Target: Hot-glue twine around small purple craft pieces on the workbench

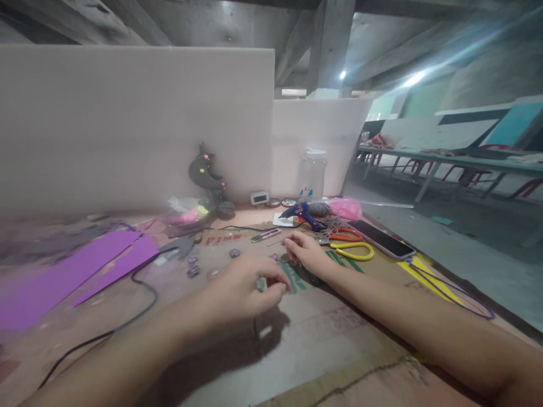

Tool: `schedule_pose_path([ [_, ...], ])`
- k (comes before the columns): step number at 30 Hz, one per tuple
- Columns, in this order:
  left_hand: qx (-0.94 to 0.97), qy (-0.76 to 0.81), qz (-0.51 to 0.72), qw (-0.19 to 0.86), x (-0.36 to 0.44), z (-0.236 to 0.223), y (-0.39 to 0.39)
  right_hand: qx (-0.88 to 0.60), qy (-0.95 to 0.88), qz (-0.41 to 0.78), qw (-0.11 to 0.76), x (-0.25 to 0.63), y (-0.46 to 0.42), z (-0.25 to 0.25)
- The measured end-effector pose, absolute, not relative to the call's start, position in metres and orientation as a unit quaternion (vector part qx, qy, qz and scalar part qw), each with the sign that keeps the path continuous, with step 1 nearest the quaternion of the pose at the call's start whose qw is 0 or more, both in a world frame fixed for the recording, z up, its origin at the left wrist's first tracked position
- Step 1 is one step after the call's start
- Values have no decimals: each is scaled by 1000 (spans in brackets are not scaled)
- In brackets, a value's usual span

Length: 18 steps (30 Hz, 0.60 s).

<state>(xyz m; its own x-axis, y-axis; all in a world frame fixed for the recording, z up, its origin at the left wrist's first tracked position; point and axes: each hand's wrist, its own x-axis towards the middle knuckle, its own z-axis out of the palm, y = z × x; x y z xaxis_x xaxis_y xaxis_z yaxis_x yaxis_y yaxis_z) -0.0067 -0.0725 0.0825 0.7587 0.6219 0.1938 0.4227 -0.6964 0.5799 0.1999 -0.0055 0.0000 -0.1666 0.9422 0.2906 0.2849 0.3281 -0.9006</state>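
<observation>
My left hand (246, 285) hovers over a sheet of brown cardboard (322, 333), fingers curled in a pinch around something small that I cannot make out. My right hand (306, 250) rests a little farther back on the cardboard, fingers bent and pressed down next to a small dark piece. Small purple pieces (193, 270) lie scattered on the cardboard to the left of my hands. A pen-like tool (265, 235) lies just beyond them.
Purple foam sheets (76, 268) and a black cable (139, 282) lie at the left. A blue glue gun (302, 213), yellow scissors (354, 250), orange scissors, a phone (386, 238), a clear jar (313, 174) and a dark figure (207, 172) stand behind. White panels wall the back.
</observation>
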Motion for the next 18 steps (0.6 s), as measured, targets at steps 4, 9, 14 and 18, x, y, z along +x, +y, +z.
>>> schedule_pose_path([
  [4,867,338,214,296,-7,83,-66,-459,-676,354,456,199,-7,3],
  [9,837,360,189,366,-9,85,-65,-460,-680,348,453,199,-7,3],
  [14,858,350,194,323,-7,86,-67,-457,-683,348,451,199,-6,1],
  [18,885,337,185,263,-9,84,-66,-458,-685,346,449,199,-7,2],
])
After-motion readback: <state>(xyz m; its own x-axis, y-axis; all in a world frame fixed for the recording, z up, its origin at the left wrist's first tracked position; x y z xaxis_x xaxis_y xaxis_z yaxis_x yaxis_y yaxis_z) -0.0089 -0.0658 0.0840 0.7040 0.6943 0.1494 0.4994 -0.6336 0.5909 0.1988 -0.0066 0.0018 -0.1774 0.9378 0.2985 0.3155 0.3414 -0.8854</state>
